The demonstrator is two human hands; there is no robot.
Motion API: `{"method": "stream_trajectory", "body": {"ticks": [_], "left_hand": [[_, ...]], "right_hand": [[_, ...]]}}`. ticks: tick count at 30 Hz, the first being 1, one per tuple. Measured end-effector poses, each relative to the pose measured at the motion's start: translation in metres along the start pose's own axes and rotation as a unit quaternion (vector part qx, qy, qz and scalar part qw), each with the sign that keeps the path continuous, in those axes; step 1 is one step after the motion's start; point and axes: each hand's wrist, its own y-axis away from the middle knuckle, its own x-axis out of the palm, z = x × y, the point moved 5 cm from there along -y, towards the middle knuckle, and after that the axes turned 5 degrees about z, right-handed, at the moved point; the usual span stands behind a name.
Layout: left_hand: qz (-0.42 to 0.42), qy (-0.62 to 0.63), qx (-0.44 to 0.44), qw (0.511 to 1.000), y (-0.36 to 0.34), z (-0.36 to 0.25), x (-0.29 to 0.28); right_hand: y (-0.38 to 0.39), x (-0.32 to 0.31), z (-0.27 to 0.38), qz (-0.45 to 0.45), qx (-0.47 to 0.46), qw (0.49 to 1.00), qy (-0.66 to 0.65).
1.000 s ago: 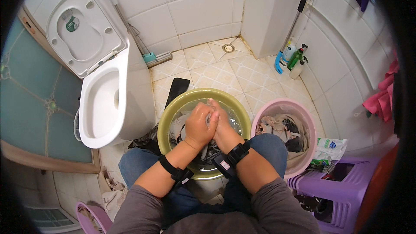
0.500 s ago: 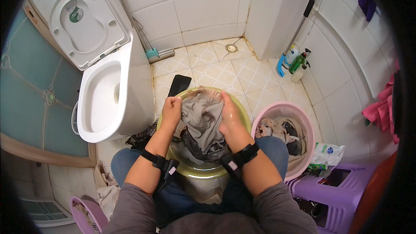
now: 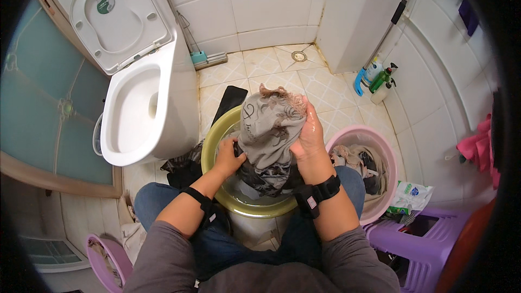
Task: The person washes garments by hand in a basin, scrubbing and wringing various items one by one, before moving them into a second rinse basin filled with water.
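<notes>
Gripping a wet grey patterned garment (image 3: 269, 130), both hands work over a yellow-green wash basin (image 3: 213, 152) that sits on the tiled floor between the person's knees. Right hand (image 3: 310, 137) is raised, fingers closed on the upper edge of the cloth, lifting it clear of the basin so it hangs in a bunched fold. Left hand (image 3: 228, 155) sits lower, inside the basin rim, closed on the bottom part of the same garment. The garment's lower end trails into the basin, where darker wet laundry lies. Black straps on both wrists.

A white toilet (image 3: 142, 103), lid up, stands just to the left of the basin. A pink basin (image 3: 380, 146) holding more clothes stands at the right, touching the right knee. Cleaning bottles (image 3: 380, 78) stand against the wall at upper right. A purple plastic stool (image 3: 420, 239) sits at lower right, a small packet near it.
</notes>
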Motion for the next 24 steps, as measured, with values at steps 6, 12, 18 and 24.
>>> {"method": "stream_trajectory", "body": {"ticks": [6, 12, 18, 24], "left_hand": [[0.092, -0.020, -0.238, 0.967, -0.005, 0.103, 0.018], [-0.023, 0.193, -0.276, 0.941, -0.012, 0.075, -0.001], [-0.046, 0.163, -0.174, 0.970, -0.010, -0.011, -0.051], [-0.086, 0.222, -0.053, 0.970, -0.013, -0.059, -0.097]], "right_hand": [[-0.001, -0.010, 0.011, -0.037, -0.035, 0.998, 0.021], [0.000, -0.043, 0.019, -0.100, -0.054, 0.949, 0.294], [-0.002, -0.078, 0.003, -0.034, 0.024, 0.722, 0.690], [0.016, -0.053, -0.027, 0.066, 0.119, 0.491, 0.861]]}}
